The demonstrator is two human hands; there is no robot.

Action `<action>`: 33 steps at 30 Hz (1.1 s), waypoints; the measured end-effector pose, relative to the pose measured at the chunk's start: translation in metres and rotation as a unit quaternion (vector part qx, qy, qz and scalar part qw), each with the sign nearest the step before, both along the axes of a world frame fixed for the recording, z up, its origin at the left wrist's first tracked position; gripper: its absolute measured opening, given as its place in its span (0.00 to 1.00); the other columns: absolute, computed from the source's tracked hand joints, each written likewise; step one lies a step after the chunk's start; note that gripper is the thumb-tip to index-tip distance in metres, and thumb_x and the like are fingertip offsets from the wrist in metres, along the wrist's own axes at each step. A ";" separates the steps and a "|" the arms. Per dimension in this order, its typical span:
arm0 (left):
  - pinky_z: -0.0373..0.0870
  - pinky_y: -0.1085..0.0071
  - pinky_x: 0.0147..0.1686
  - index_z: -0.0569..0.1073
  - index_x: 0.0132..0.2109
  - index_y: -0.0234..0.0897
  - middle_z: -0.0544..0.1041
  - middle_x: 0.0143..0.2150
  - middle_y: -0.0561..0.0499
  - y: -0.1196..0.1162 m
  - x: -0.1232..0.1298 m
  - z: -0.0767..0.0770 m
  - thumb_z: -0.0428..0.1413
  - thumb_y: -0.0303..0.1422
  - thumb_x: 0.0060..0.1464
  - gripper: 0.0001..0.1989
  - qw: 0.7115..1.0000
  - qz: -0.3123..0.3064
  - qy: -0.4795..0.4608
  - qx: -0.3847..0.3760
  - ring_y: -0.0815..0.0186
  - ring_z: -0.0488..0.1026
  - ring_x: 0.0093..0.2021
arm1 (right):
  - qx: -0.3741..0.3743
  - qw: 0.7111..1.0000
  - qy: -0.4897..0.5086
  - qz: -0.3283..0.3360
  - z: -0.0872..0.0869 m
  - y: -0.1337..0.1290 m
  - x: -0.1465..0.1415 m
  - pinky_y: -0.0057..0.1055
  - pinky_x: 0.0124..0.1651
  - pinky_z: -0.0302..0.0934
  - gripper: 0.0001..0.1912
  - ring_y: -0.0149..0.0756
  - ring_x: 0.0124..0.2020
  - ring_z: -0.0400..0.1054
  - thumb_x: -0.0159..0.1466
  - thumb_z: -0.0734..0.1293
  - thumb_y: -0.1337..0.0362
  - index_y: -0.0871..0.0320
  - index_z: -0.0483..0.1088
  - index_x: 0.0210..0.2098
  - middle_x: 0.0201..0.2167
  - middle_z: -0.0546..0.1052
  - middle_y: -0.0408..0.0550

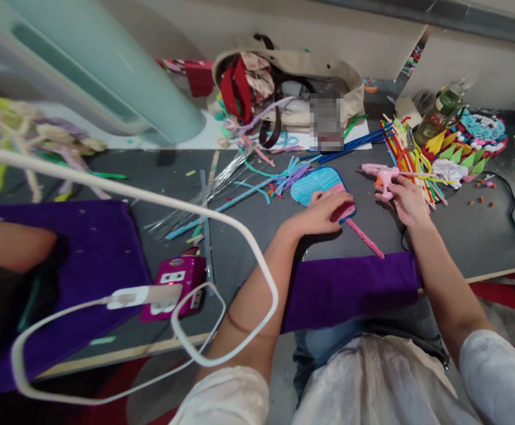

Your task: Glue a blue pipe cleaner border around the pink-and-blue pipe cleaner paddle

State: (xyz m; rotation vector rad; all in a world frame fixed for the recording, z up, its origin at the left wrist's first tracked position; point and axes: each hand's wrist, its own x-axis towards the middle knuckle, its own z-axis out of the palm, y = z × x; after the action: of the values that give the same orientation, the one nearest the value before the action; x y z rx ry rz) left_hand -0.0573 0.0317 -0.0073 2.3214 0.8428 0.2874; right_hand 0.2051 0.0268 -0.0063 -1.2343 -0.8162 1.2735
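Observation:
Resting over the lower right part of a blue and pink pipe-cleaner piece (315,184) is my left hand (323,213), its thumb and fingers curved around the pink part's edge. A dark blue border runs round the piece. From its lower edge a pink pipe cleaner (364,238) sticks out toward the purple cloth. To the right, my right hand (406,198) grips a pink glue gun (385,177) by its handle, the nozzle pointing left, with a pale glue stick out of its back. The gun is apart from the piece.
Bundles of pipe cleaners (408,153), a green bottle (443,112) and an open beige bag (350,82) stand behind. At left are a pink power strip (175,277) and a white cable (120,186) looping across the view. Another person's arm (9,243) shows at far left.

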 end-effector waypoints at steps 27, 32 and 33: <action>0.52 0.44 0.67 0.65 0.65 0.42 0.70 0.70 0.43 -0.008 0.002 -0.003 0.53 0.30 0.44 0.37 0.999 0.042 0.006 -0.014 0.47 0.62 0.71 | 0.299 0.700 -0.571 0.307 -0.018 -0.064 -0.030 0.26 0.38 0.60 0.16 0.34 0.38 0.79 0.75 0.61 0.64 0.54 0.80 0.50 0.38 0.86 0.49; 0.53 0.45 0.66 0.65 0.64 0.42 0.70 0.70 0.44 -0.009 0.001 0.002 0.52 0.29 0.44 0.36 0.999 0.042 0.006 -0.025 0.48 0.63 0.71 | 0.290 0.679 -0.578 0.348 -0.014 -0.064 -0.034 0.27 0.34 0.54 0.17 0.31 0.35 0.76 0.76 0.58 0.64 0.54 0.80 0.49 0.34 0.84 0.47; 0.52 0.45 0.66 0.65 0.64 0.42 0.70 0.70 0.44 -0.010 0.001 0.003 0.51 0.29 0.44 0.36 0.999 0.042 0.006 -0.026 0.49 0.63 0.71 | 0.289 0.675 -0.580 0.353 -0.014 -0.064 -0.035 0.27 0.33 0.53 0.18 0.31 0.34 0.76 0.76 0.58 0.64 0.54 0.80 0.50 0.33 0.84 0.46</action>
State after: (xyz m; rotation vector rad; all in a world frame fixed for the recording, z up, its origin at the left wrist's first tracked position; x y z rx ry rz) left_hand -0.0561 0.0220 -0.0046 2.2448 0.9452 0.2844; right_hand 0.1706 -0.0372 -0.0199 -1.1074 -2.6019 0.4594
